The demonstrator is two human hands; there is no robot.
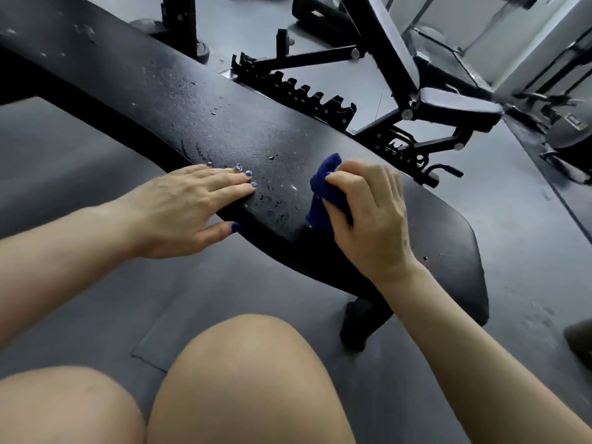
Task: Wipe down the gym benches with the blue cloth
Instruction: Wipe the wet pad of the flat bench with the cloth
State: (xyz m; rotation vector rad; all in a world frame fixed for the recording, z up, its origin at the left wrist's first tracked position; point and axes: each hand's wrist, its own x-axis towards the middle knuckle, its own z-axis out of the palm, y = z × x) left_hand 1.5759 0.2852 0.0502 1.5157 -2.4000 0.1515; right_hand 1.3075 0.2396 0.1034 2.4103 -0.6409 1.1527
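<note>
mid-wipe on the flat bench: right hand grips the bunched blue cloth, left hand rests flat with fingers straight, droplets between them probably go next.

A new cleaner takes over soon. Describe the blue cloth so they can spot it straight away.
Start at the long black flat bench running across the view, its pad speckled with droplets. Near its closer end, the right hand grips the blue cloth bunched against the pad. It is the only dark blue fabric among black equipment.
</note>
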